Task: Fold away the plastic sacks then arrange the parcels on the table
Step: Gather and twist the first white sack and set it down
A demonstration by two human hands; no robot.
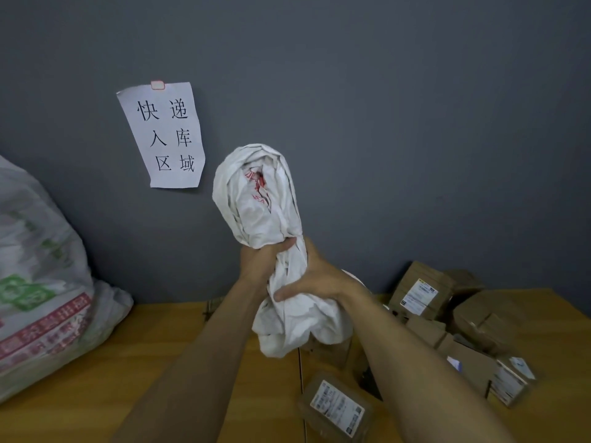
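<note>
1. A paper sign [163, 135] taped to the grey wall [415, 123] reads 快递入库区域.
2. The rolled white sack [256, 199], its red print unreadable, is held upright above the wooden table [96, 362].
3. The left hand [263, 260] and right hand [315, 279] grip its middle, fingers curled tight.
4. Labelled cardboard parcels [419, 292] lie heaped at the table's right.

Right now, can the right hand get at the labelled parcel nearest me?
Probably not yet: the right hand grips the rolled white sack along with the left hand. The parcel lies uncovered below that forearm, so once freed, likely yes.
</note>
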